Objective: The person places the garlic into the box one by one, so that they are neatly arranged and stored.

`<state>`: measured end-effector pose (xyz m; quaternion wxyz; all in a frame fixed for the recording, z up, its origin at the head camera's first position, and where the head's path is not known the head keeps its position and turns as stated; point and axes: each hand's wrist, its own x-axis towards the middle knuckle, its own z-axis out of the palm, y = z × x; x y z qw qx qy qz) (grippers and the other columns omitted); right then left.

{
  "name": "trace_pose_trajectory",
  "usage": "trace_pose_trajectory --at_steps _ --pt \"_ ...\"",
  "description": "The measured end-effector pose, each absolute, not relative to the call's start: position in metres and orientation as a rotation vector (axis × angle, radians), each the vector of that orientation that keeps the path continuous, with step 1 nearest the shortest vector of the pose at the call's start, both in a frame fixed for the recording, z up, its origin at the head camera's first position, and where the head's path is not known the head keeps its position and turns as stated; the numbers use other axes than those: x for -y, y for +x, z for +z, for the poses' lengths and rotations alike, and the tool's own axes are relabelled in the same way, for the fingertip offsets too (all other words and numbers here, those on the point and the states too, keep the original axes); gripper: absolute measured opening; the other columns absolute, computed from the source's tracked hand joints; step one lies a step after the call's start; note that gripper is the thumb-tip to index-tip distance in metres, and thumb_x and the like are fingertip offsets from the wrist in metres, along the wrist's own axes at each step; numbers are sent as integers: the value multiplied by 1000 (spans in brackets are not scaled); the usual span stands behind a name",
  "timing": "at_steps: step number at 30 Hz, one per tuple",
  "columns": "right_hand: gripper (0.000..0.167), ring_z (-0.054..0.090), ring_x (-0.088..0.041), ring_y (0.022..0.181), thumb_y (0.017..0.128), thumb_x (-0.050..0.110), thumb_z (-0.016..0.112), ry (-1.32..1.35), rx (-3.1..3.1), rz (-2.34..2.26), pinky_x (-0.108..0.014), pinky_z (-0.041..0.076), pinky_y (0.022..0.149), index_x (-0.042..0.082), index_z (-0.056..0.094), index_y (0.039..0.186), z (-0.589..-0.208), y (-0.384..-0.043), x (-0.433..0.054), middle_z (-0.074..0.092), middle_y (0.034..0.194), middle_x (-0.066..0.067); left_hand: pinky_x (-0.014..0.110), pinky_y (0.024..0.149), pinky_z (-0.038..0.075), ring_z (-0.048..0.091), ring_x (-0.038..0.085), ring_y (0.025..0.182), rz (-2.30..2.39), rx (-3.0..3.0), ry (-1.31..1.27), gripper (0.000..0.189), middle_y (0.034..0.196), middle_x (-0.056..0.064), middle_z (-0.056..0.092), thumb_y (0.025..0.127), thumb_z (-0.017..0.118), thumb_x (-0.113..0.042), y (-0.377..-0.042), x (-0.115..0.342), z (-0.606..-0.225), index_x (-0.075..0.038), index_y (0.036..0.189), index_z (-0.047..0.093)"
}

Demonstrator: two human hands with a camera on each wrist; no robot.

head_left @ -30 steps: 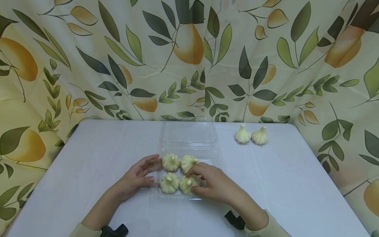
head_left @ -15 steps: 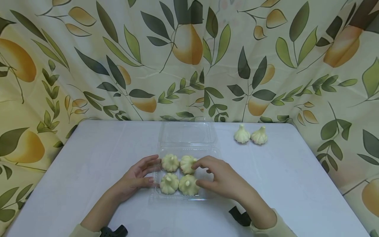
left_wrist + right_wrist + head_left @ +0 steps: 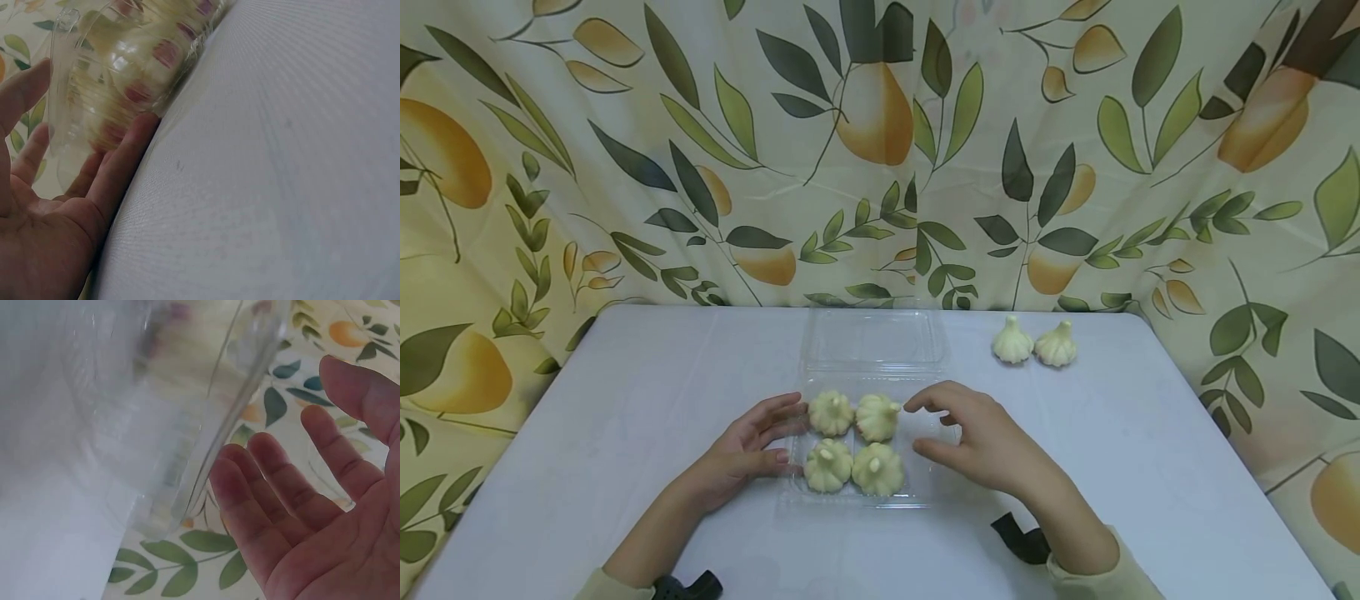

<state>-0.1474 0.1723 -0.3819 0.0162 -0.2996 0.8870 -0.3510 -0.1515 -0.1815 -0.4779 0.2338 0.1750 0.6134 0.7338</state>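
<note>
A clear plastic clamshell box (image 3: 925, 492) stands on the table with its lid (image 3: 876, 337) folded back. Inside, on the left and middle, sit several pale garlic bulbs (image 3: 878, 469), arranged two by two. My left hand (image 3: 741, 450) rests against the box's left side, fingers extended along the wall; the left wrist view shows its fingertips touching the plastic beside bulbs with purplish patches. Over the box's right part hovers my right hand (image 3: 981, 437), its thumb and fingers apart and holding nothing. In the right wrist view its fingers (image 3: 269, 506) are loosely bent near the box's rim.
Two more garlic bulbs (image 3: 1013, 340) stand side by side at the back right of the white table (image 3: 647, 375). A curtain with leaf and fruit prints (image 3: 760, 192) hangs behind the table and along its sides.
My right hand has let go of the front right bulb and drawn away to the right, its fingers spreading. The left hand has stayed at the box's left side.
</note>
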Motion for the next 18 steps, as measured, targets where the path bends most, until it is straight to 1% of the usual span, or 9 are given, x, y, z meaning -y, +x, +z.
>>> trace_pose_trajectory --at_steps 6,13,18 --pt "37 63 -13 110 85 15 79 -899 -2779 -1117 -35 58 87 23 65 117 -381 -153 -181 67 118 7 44 92 57 39 28 141 2014 -1688 481 74 159 21 23 93 60 5 -151 181 -478 -5 156 23" --pt "36 65 -18 108 86 17 78 -807 -2795 -1134 -39 57 88 22 65 119 -379 -158 -190 66 120 4 45 92 56 39 29 141 2017 -1681 480 75 159 22 23 92 61 5 -151 181 -477 -5 156 23" --pt "38 66 -22 109 86 16 78 -722 -2802 -1150 -42 57 90 19 64 122 -379 -161 -196 66 122 2 45 92 56 39 28 141 2016 -1681 471 75 159 21 23 92 61 6 -151 181 -476 -5 156 23"
